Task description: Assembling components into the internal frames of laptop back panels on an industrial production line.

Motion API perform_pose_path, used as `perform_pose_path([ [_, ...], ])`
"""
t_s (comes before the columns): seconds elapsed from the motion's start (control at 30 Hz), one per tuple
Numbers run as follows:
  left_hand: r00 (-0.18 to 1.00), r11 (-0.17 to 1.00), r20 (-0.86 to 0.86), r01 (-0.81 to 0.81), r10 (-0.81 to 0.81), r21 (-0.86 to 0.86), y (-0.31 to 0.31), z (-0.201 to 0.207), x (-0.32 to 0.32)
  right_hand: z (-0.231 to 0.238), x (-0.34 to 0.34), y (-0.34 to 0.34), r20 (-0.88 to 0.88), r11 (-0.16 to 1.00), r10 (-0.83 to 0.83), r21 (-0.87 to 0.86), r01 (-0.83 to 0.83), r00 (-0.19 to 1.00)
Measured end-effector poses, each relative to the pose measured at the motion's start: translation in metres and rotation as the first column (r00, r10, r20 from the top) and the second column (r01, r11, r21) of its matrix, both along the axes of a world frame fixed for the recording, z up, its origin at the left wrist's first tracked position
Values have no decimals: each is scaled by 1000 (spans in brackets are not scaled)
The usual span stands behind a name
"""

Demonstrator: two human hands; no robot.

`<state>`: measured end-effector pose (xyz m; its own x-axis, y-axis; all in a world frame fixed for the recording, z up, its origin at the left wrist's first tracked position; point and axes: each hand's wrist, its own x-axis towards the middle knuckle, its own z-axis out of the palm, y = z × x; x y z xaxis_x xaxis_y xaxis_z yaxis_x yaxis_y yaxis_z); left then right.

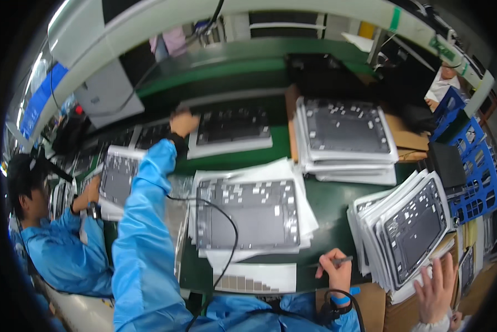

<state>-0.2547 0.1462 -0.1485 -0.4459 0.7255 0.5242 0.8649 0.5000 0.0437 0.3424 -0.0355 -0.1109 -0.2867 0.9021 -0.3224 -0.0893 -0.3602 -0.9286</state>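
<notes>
My left arm, in a blue sleeve, stretches far forward. My left hand [183, 123], smeared by motion, is beside a dark tablet-sized panel [233, 126] on a white sheet; its fingers are unclear. Close to my body at the right, my right hand [335, 268] is closed on a dark slim tool [342, 260]. Between my arms a larger grey panel [248, 216], dotted with small white patches, lies on a stack of white sheets [308, 210]. Nearer to me sits a white card [256, 278] with a row of greyish-brown squares.
Stacked panels [348, 127] stand at the back right, with another tilted stack [414, 232] nearer. Another person's hand [437, 289] is beside it. At left, a co-worker in blue [63, 254] handles a panel [118, 177]. A black cable [233, 227] crosses the middle panel. Blue crates [475, 177] stand far right.
</notes>
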Motion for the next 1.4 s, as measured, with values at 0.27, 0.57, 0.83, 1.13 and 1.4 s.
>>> perform_pose_path([
  [0.27,625,666,443,742,-643,-81,-286,177,243,-4,-6,-32,-67,980,71,192,-57,995],
  [0.57,747,725,456,634,-484,-269,-411,30,371,-8,-38,-86,-10,981,184,64,-183,983],
  [0.83,741,825,487,561,-463,-70,-410,6,382,-13,-77,-94,272,983,123,98,-154,954],
  [1.13,700,799,528,597,-481,-64,-413,3,375,-25,-89,-95,179,981,90,155,-119,980],
  [1.4,688,792,550,606,-474,-75,-412,5,373,-19,-85,-86,285,969,201,80,-232,937],
])
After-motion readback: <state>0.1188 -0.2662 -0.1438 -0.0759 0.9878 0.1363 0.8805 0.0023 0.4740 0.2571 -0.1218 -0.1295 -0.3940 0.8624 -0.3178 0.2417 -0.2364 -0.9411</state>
